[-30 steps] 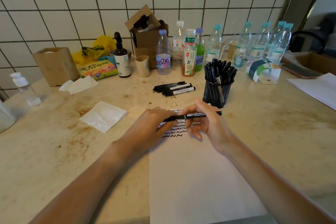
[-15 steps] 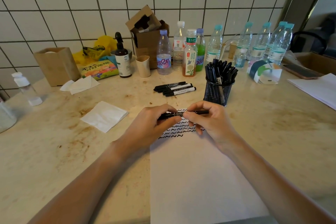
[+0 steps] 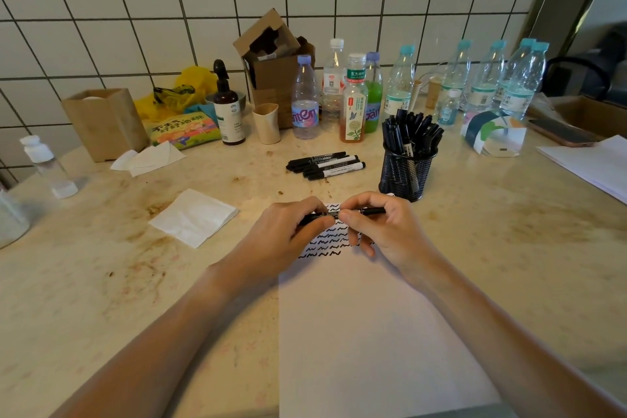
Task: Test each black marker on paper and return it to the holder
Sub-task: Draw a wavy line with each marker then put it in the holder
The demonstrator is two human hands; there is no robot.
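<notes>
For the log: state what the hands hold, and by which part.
Both hands hold one black marker crosswise above the paper: left hand grips its left end, right hand pinches the barrel near the middle.

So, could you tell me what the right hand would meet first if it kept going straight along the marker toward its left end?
Almost at once, the left hand: the right hand and it grip the same marker, their fingers nearly touching above the paper.

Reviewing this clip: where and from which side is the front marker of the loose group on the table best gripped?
Probably pinch the front marker around mid-barrel, coming from above. It lies flat, crosswise, its near side open toward the paper, while other loose markers crowd its far side.
</notes>
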